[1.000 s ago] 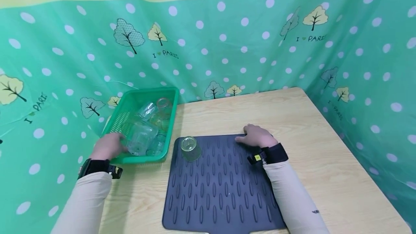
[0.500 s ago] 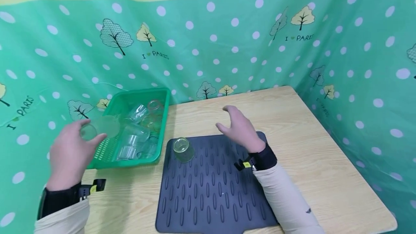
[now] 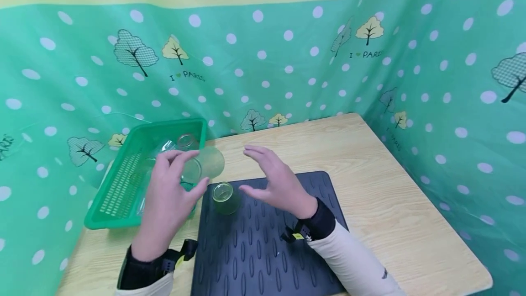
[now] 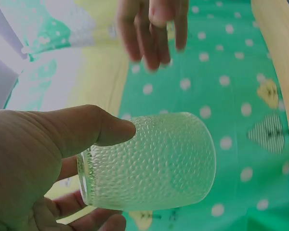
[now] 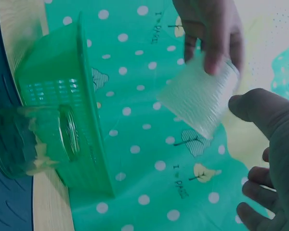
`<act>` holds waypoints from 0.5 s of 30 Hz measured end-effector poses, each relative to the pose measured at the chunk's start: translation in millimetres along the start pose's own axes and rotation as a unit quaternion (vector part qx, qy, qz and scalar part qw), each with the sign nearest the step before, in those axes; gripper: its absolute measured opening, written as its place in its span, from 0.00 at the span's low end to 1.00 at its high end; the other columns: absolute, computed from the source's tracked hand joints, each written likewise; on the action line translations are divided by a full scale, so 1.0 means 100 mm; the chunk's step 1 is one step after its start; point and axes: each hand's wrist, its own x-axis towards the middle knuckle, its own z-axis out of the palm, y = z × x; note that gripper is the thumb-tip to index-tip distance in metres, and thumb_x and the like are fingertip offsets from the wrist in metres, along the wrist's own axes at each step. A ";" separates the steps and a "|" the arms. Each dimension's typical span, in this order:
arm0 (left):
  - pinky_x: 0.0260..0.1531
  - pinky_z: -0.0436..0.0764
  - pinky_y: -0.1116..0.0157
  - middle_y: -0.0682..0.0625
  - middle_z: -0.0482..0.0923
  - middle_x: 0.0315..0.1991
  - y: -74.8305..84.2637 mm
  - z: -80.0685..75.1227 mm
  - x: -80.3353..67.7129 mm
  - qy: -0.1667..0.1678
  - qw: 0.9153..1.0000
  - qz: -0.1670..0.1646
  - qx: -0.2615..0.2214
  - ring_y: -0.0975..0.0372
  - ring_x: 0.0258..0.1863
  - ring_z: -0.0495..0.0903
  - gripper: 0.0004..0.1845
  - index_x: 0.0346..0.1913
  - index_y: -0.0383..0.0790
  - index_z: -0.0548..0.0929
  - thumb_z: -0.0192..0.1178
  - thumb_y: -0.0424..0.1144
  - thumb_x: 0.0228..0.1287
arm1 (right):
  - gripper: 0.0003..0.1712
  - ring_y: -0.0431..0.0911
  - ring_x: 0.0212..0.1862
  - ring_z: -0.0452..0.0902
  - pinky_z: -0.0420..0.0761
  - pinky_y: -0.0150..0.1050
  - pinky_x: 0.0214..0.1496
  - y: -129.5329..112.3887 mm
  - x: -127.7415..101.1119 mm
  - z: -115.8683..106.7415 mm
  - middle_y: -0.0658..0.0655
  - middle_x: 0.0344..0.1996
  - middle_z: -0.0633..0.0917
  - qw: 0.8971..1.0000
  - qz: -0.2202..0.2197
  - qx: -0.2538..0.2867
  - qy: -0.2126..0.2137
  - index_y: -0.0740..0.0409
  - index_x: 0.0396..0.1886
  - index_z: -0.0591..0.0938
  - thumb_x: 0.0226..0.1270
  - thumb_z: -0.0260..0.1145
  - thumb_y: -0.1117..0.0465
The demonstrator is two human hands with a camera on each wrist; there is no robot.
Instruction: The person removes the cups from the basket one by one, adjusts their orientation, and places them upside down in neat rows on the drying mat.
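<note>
A clear, pebble-textured drinking glass (image 3: 207, 163) is held on its side above the mat's back left corner. My left hand (image 3: 166, 200) grips it near one end, the thumb on one side and fingers on the other, as the left wrist view shows of this glass (image 4: 156, 163). To its right is my right hand (image 3: 279, 188), thumb and fingers spread with nothing between them, apart from the glass. Below the held glass, a greenish glass (image 3: 225, 200) stands upside down on the dark ridged mat (image 3: 263, 250).
A green plastic basket (image 3: 96, 211) stands at the left with several glasses inside, partly hidden by my left hand. The wooden table (image 3: 394, 223) extends right of the mat. A dotted green curtain (image 3: 263, 67) hangs behind the table and along its sides.
My left hand has lifted the textured glass out of the basket and carried it rightward toward the mat. My right hand has risen off the mat's far edge and moved left.
</note>
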 end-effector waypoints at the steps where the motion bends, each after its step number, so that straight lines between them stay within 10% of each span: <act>1: 0.46 0.77 0.46 0.34 0.72 0.55 0.02 0.02 -0.01 0.001 1.000 0.003 -0.004 0.41 0.53 0.74 0.32 0.61 0.34 0.82 0.79 0.30 0.51 | 0.48 0.53 0.73 0.68 0.71 0.43 0.74 -0.01 0.02 0.03 0.63 0.72 0.71 1.000 -0.014 0.002 0.000 0.64 0.75 0.67 0.60 0.80 0.55; 15: 0.54 0.80 0.45 0.40 0.75 0.60 0.22 0.34 -0.04 -0.050 0.996 0.044 -0.059 0.46 0.60 0.75 0.33 0.59 0.36 0.77 0.81 0.32 0.50 | 0.49 0.52 0.72 0.70 0.70 0.39 0.74 -0.02 -0.01 0.11 0.62 0.71 0.73 0.998 -0.053 -0.032 0.003 0.64 0.75 0.68 0.58 0.81 0.54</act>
